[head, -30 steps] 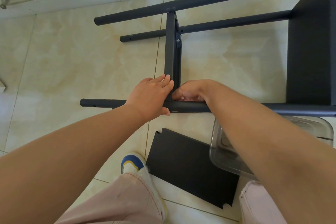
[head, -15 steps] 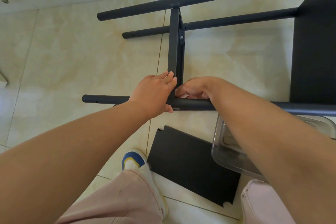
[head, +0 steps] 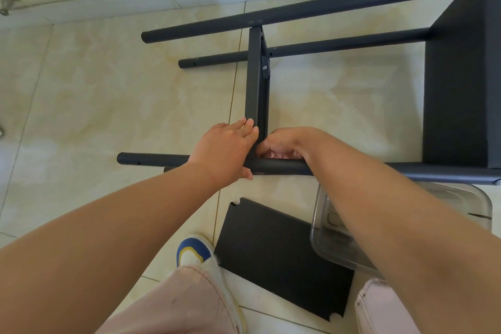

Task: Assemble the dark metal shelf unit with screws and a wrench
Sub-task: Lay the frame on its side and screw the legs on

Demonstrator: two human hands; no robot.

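Little changed over last second: left hand (head: 226,150) stayed gripping near tube (head: 154,160) beside upright shelf panel (head: 254,84). Right hand (head: 284,144) stayed curled at joint, contents hidden. Likely screw-fitting ongoing. Shelf unit (head: 461,76) lay sideways on floor (head: 108,89).

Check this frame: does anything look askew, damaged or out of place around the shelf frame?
Nothing looks damaged or spilled. The shelf frame lies on its side on the tiled floor, which suits assembly. One loose shelf panel lies flat near the shoe, where it could be stepped on.
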